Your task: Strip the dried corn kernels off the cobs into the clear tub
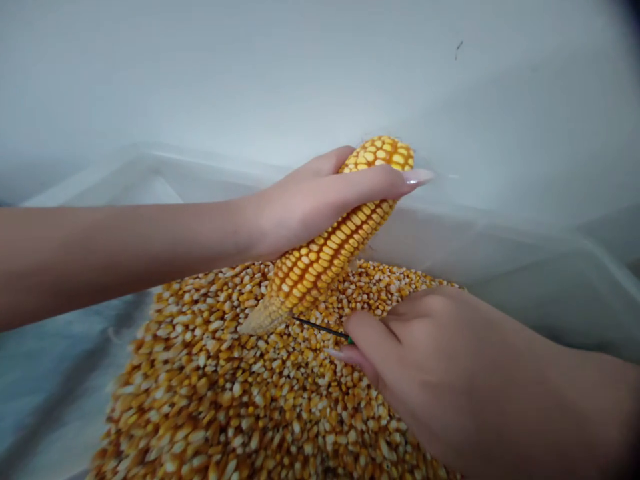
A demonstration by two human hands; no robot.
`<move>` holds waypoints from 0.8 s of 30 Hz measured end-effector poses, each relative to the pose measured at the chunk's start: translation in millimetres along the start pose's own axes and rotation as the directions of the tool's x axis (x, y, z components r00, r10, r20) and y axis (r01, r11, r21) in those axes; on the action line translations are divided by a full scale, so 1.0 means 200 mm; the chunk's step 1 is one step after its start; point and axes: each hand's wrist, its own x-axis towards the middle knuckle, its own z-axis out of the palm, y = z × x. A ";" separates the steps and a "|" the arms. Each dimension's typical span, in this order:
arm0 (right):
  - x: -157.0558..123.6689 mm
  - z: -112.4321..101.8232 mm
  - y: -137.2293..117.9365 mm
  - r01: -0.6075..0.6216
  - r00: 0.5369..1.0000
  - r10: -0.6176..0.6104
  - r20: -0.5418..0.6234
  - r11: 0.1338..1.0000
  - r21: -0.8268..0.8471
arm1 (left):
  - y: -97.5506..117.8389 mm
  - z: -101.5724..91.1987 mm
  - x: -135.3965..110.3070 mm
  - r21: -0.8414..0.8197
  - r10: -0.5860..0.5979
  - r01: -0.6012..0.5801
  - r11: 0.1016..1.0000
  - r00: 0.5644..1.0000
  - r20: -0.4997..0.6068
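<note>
A yellow ear of corn (330, 250) is gripped by my left hand (325, 193), the thumb lying across its upper part. The ear tilts, its thick end up to the right and its pale, bare tip down to the left. My right hand (420, 353) is closed around a thin tool with a dark metal shaft (323, 327), perhaps a screwdriver. A bit of green shows at the shaft's base, while the handle is hidden in the fingers. The shaft's end meets the ear near its bare tip. Beneath both hands lie loose corn kernels (240, 400).
A translucent plastic bin (200, 167) holds the heap of kernels, its rim running behind my hands and along the right. Beyond it stands a pale wall (250, 73) with a small dark mark. At the lower left is a bluish, blurred surface (55, 380).
</note>
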 end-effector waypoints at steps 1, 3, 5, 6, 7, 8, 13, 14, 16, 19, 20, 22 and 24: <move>0.00 0.00 0.00 0.006 1.000 -0.006 -0.012 1.000 0.008 | 0.00 0.00 0.00 0.012 0.002 -0.003 1.000 1.000 0.014; 0.00 0.00 -0.01 0.022 0.999 -0.022 -0.027 1.000 0.016 | 0.00 -0.01 0.00 0.050 0.023 -0.026 0.998 0.998 0.062; -0.01 -0.01 -0.01 0.010 0.999 -0.009 -0.050 1.000 0.019 | 0.00 -0.01 -0.01 0.052 0.041 -0.045 0.998 0.996 0.085; -0.01 -0.01 -0.01 0.002 0.998 0.000 -0.061 1.000 0.023 | 0.00 -0.01 -0.01 0.052 0.039 -0.043 0.998 0.995 0.090; -0.02 -0.01 -0.01 -0.010 0.997 0.012 -0.075 1.000 0.024 | 0.00 -0.01 -0.01 0.053 0.032 -0.037 0.998 0.995 0.090; -0.02 -0.01 -0.02 -0.019 0.995 0.021 -0.093 1.000 0.023 | 0.00 -0.01 -0.01 0.053 0.030 -0.035 0.998 0.995 0.091; -0.03 0.00 -0.02 -0.057 0.984 0.058 -0.168 0.998 0.009 | -0.01 -0.03 -0.01 0.033 0.067 -0.071 0.997 0.990 0.121; -0.03 0.00 -0.02 -0.071 0.979 0.071 -0.190 0.997 0.009 | -0.01 -0.03 -0.01 0.024 0.070 -0.073 0.997 0.990 0.125; -0.03 0.00 -0.03 -0.106 0.968 0.105 -0.230 0.994 0.007 | -0.01 -0.03 -0.01 0.012 0.074 -0.076 0.997 0.989 0.131; -0.04 -0.01 -0.03 -0.141 0.960 0.137 -0.243 0.990 0.004 | 0.00 -0.02 -0.01 0.027 0.066 -0.070 0.997 0.989 0.131; -0.05 -0.01 -0.02 -0.144 0.964 0.141 -0.226 0.990 0.006 | 0.00 -0.01 -0.01 0.034 0.058 -0.063 0.997 0.990 0.127; -0.05 -0.01 -0.02 -0.133 0.971 0.129 -0.203 0.991 -0.003 | 0.00 -0.01 -0.01 0.035 0.048 -0.053 0.998 0.991 0.121; -0.06 -0.01 -0.02 -0.123 0.972 0.115 -0.206 0.992 -0.029 | -0.01 -0.01 -0.01 0.025 0.061 -0.065 0.998 0.990 0.129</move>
